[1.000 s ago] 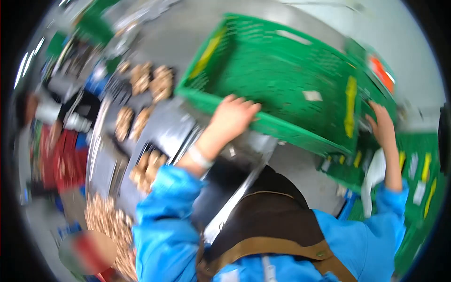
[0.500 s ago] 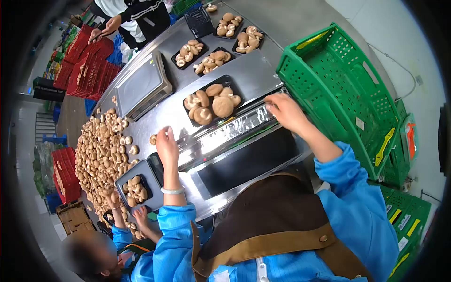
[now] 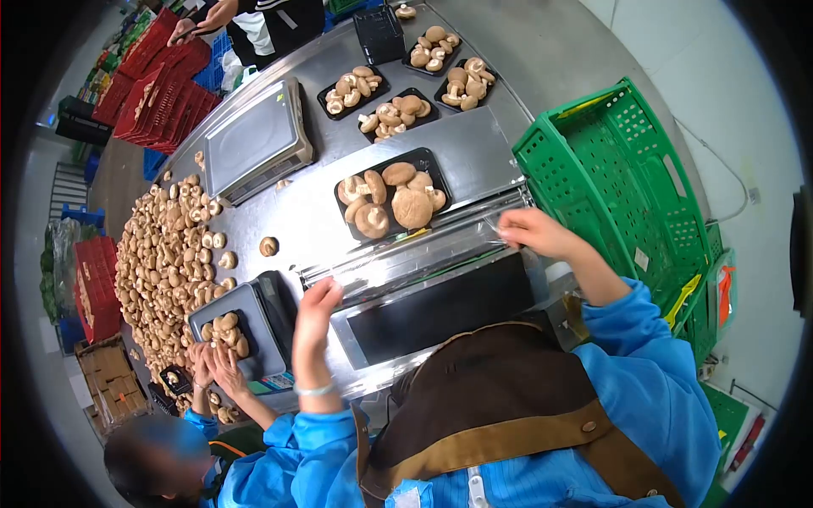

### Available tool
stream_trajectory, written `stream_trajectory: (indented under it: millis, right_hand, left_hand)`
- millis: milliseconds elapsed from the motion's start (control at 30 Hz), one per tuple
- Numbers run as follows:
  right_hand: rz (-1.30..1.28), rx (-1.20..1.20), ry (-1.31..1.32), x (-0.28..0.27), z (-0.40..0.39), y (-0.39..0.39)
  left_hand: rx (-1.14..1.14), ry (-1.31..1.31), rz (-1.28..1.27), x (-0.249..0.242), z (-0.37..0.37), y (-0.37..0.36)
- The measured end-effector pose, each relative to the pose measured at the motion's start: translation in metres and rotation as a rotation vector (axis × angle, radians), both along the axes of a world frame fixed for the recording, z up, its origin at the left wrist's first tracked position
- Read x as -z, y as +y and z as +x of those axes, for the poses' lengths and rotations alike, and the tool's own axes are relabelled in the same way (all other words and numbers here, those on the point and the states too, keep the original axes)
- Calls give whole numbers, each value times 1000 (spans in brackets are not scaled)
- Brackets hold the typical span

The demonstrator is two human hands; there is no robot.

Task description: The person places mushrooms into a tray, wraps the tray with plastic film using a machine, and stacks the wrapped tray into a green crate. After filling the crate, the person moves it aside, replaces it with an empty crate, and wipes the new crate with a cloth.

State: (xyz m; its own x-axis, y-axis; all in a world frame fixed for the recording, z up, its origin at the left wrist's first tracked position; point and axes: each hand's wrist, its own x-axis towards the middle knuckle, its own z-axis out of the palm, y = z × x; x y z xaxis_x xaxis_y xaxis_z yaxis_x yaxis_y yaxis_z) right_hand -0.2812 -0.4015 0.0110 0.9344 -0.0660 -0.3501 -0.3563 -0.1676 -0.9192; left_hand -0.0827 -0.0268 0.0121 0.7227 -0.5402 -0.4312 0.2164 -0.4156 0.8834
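My left hand (image 3: 318, 303), fingers pressed together, is at the left end of the wrapping machine (image 3: 440, 305); what it pinches is too small to make out. At the machine's right end, my right hand (image 3: 527, 233) pinches the edge of a clear plastic film (image 3: 415, 254) stretched across the rollers. Just beyond the film, a black tray (image 3: 440, 182) of large brown mushrooms (image 3: 412, 208) rests on the metal surface. No wrap is visible over these mushrooms.
A scale (image 3: 254, 140) and several filled trays stand farther back. A mushroom pile (image 3: 165, 262) spreads at left, where a co-worker's hands (image 3: 222, 371) touch a tray on another scale. Green crates (image 3: 614, 186) stand at right. Another person's hands (image 3: 203, 21) show at top left.
My left hand has moved down toward the machine's near left edge, and my right hand has come slightly lower. The co-worker's hands have closed in on the small tray of mushrooms.
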Motion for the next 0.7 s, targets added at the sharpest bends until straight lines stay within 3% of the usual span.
stream_trajectory:
  millis: [67,100,133,167,200,233,267,300,333,367,400,433,467,533,567,667,700]
  right_hand:
    - [353,32,-113,-27,-7,-7]
    - [530,63,-165,-43,-5,-7]
    - [705,93,-214,-57,-1,-10]
    - [753,92,-393,-68,15,-12]
    - [801,96,-570,-76,41,-9]
    - [788,394,-623,-84,71,3]
    - [695,529,-669,-79,102,7]
    - [590,665,-699,-74,132,11]
    - [417,641,-719,-43,158,4]
    - [51,560,-593,-13,176,-5]
    - [-310,470,-454,16,190,-10]
    - [-452,388,-411,45,201,-9]
    - [-592,307,-360,51,205,-4]
    - [-513,185,-249,51,205,-4]
    - [-473,119,-191,47,202,-2]
    - [-516,24,-339,44,188,3]
    - [-479,-13,-141,32,182,2]
  left_hand:
    - [-37,142,-169,-50,4,5]
    - [-39,346,-395,-69,14,7]
    - [-59,316,-481,-89,18,-1]
    - [52,262,-690,-97,32,-10]
    - [19,355,-873,-99,51,-15]
    - [-342,329,-1005,-95,58,-31]
    - [-157,135,-1006,-75,81,-46]
    - [-184,-106,-886,-66,92,-81]
    - [-247,-273,-734,-42,104,-107]
    - [-182,-502,-389,-15,117,-119]
    - [-157,-617,-315,31,132,-124]
    - [-88,-711,3,49,128,-128]
    - [-62,-644,-29,49,119,-136]
    - [-22,-524,127,45,119,-138]
    - [-6,-455,85,46,119,-136]
    - [25,-196,-89,42,117,-128]
    - [31,-101,-156,39,115,-125]
